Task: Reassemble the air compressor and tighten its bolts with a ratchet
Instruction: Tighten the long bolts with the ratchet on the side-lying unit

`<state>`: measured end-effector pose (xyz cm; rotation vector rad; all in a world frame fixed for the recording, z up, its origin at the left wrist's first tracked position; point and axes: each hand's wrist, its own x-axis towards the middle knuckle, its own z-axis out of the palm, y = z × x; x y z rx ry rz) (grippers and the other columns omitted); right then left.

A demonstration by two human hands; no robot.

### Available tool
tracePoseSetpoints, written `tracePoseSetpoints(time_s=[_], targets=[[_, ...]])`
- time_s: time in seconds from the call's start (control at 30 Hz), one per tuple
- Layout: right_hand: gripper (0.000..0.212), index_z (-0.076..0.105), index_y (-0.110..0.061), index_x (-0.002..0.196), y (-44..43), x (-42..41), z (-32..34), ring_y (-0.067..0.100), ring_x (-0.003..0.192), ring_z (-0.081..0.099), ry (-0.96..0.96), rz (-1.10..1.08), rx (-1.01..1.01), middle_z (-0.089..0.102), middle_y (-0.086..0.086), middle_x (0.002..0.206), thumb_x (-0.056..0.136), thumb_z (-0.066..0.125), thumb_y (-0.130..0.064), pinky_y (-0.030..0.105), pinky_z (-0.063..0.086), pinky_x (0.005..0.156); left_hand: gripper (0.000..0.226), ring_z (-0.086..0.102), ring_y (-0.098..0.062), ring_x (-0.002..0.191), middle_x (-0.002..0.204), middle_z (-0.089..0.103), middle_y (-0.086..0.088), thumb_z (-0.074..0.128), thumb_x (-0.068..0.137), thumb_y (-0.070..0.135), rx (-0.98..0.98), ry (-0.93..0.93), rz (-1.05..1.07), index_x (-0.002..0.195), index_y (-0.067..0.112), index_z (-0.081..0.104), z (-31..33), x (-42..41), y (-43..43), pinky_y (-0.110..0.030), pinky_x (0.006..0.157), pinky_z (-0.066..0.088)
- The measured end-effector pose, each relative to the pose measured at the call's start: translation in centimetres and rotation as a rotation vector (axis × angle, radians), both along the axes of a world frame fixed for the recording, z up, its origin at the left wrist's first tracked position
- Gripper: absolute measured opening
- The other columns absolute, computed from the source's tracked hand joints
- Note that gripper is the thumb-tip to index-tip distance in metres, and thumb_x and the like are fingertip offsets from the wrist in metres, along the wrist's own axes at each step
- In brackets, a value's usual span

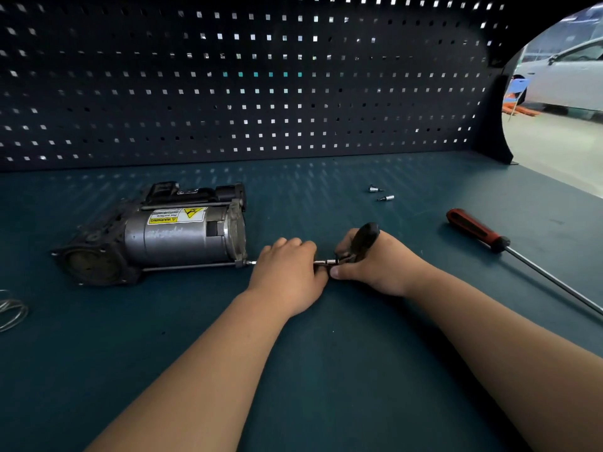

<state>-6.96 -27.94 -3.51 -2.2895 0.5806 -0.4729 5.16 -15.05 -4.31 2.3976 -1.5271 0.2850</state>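
Right of the air compressor [182, 238], the left hand [287, 272] curls round the extension shaft [324, 262]. The right hand [378, 265] grips the ratchet handle [367, 238].

Bench [326, 370] carries compressor [169, 236], screwdriver [476, 231], two bits [375, 189], perhaps wire [11, 309].

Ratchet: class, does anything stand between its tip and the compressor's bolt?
Nothing visible does. On the ratchet, the left hand grips the shaft, the right hand the handle; its tip sits at the end of the compressor.

A red-handled screwdriver [476, 231] lies at right — wire coil [11, 309] at left, pegboard [228, 76] behind.
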Motion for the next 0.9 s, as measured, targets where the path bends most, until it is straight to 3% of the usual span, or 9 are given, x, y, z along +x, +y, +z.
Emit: tracePoseSetpoints(time_s=[0.07,0.17,0.23,0.33,0.47,0.57,0.67,0.8,0.9], targets=[[0.025,0.061,-0.027,0.077,0.1,0.0,0.0,-0.007,0.062,0.056,0.033,0.001,-0.011,0.063,-0.015,0.069,0.068,0.084,-0.029,0.006,0.04,0.056,0.018,0.045,-0.025,0.106,0.106,0.055,-0.002,0.054,0.086,0.034,-0.081,0.006,-0.042,0.099,0.022,0.058,1.7,1.4,0.9,-0.035,0.087,0.038],[0.025,0.062,-0.028,0.078,0.2,0.0,0.0,-0.007,0.063,0.056,0.058,-0.006,-0.038,0.063,-0.016,0.07,0.068,0.084,-0.031,0.005,0.04,0.056,0.014,0.048,-0.023,0.1,0.101,0.055,-0.003,0.057,0.085,0.019,-0.394,0.079,0.02,0.097,0.016,0.063,5.0,3.7,3.1,-0.033,0.087,0.041],[0.022,0.063,-0.029,0.08,0.1,0.0,0.0,-0.011,0.067,0.056,0.066,-0.016,-0.062,0.064,-0.016,0.073,0.07,0.083,-0.033,0.003,0.039,0.058,0.009,0.048,-0.024,0.097,0.096,0.057,-0.001,0.06,0.085,0.02,-0.505,-0.081,0.04,0.091,0.015,0.065,6.4,4.9,4.4,-0.033,0.082,0.04],[0.02,0.067,-0.029,0.085,-0.3,-0.1,0.2,-0.008,0.071,0.059,0.091,-0.032,-0.061,0.066,-0.015,0.081,0.073,0.08,-0.037,0.006,0.039,0.06,0.02,0.045,-0.024,0.106,0.106,0.057,0.002,0.055,0.089,0.034,-0.454,-0.092,0.162,0.1,0.02,0.064,6.9,7.8,6.2,-0.036,0.087,0.039],[0.032,0.063,-0.015,0.069,0.1,0.1,1.1,0.013,0.039,0.045,0.06,-0.002,0.133,0.062,-0.007,0.052,0.089,0.064,-0.04,0.018,0.037,0.044,0.046,0.045,-0.035,0.116,0.128,0.055,-0.012,0.039,0.096,0.047,-0.221,-0.04,0.444,0.125,0.017,0.058,4.2,10.5,8.1,-0.046,0.098,0.036],[0.043,0.06,-0.01,0.067,0.7,0.5,1.3,0.011,0.031,0.038,0.102,-0.023,0.135,0.055,-0.007,0.04,0.096,0.053,-0.041,0.016,0.032,0.036,0.045,0.05,-0.039,0.108,0.119,0.062,-0.015,0.04,0.097,0.044,-0.312,-0.102,0.452,0.118,0.012,0.063,2.3,10.5,8.0,-0.049,0.097,0.037],[0.042,0.062,-0.012,0.069,0.8,0.4,1.1,0.011,0.034,0.043,0.131,-0.018,0.106,0.059,-0.003,0.044,0.096,0.052,-0.042,0.017,0.035,0.038,0.054,0.051,-0.038,0.106,0.119,0.063,-0.015,0.034,0.096,0.051,-0.301,-0.156,0.368,0.119,0.012,0.063,2.5,11.1,8.7,-0.048,0.093,0.039],[0.033,0.063,-0.017,0.069,0.4,0.1,0.5,0.012,0.045,0.05,0.082,0.002,0.066,0.065,0.005,0.058,0.091,0.057,-0.042,0.018,0.038,0.046,0.054,0.046,-0.032,0.124,0.132,0.057,-0.012,0.04,0.097,0.046,-0.224,-0.173,0.078,0.13,0.007,0.056,2.1,11.9,11.2,-0.043,0.108,0.034],[0.033,0.062,-0.017,0.069,0.2,0.2,0.2,0.008,0.042,0.048,0.06,0.009,0.058,0.061,0.001,0.051,0.091,0.058,-0.041,0.015,0.036,0.044,0.037,0.056,-0.034,0.109,0.11,0.066,-0.015,0.05,0.089,0.031,-0.405,-0.422,-0.088,0.104,0.003,0.07,2.4,13.3,13.7,-0.036,0.103,0.035]])
